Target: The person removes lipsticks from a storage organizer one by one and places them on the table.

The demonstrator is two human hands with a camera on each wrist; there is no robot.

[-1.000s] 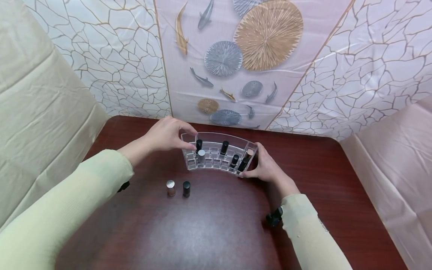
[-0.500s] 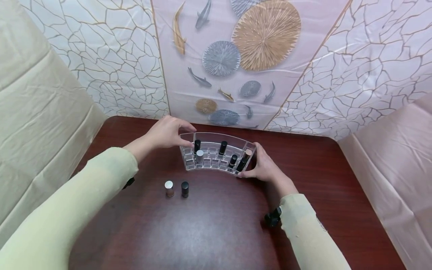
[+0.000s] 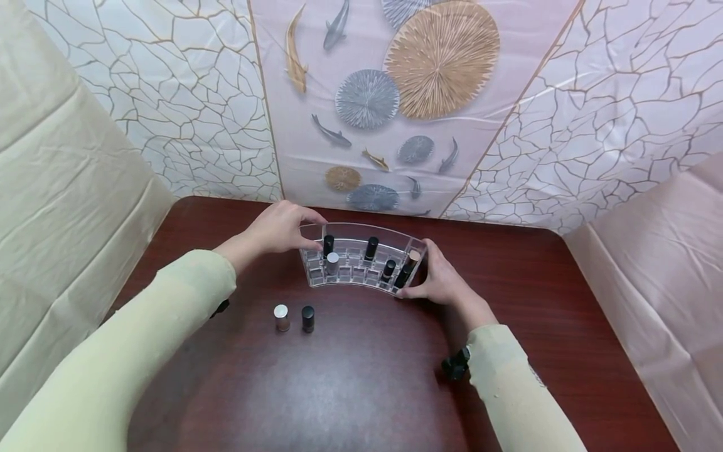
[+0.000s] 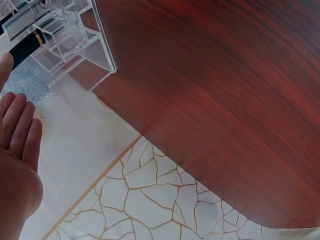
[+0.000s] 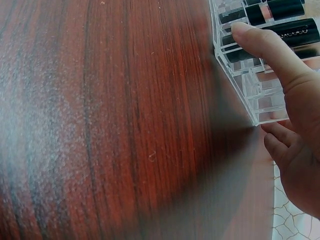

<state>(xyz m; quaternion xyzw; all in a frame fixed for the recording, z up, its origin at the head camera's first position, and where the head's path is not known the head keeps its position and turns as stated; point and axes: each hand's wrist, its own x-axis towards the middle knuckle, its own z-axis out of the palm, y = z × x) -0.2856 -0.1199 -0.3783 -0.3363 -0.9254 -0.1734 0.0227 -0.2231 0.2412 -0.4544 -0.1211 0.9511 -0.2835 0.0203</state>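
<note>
A clear, curved, tiered acrylic organizer point(image 3: 359, 274) sits toward the table's back. Several cosmetic tubes stand in its slots, among them a silver-capped one point(image 3: 332, 261) and a black one point(image 3: 371, 249). My right hand point(image 3: 446, 277) grips the organizer's right end, thumb in front by the black tubes and fingers behind. At the left end, my left hand point(image 3: 275, 228) has its thumb and forefinger spread over the rim. In the left wrist view, its thumb tip meets the end of a black tube with a gold ring point(image 4: 27, 49); the other fingers extend straight.
A silver-capped bottle point(image 3: 281, 318) and a black-capped one point(image 3: 307, 319) stand upright on the dark red wooden table point(image 3: 361, 370), front left of the organizer. A patterned cloth point(image 3: 367, 163) hangs behind the table, with plain cloth point(image 3: 73, 157) along the sides.
The whole head view shifts slightly left. My left forearm swings a little, its elbow coming inward. Both hands keep their places at the organizer, and the tubes stay put.
</note>
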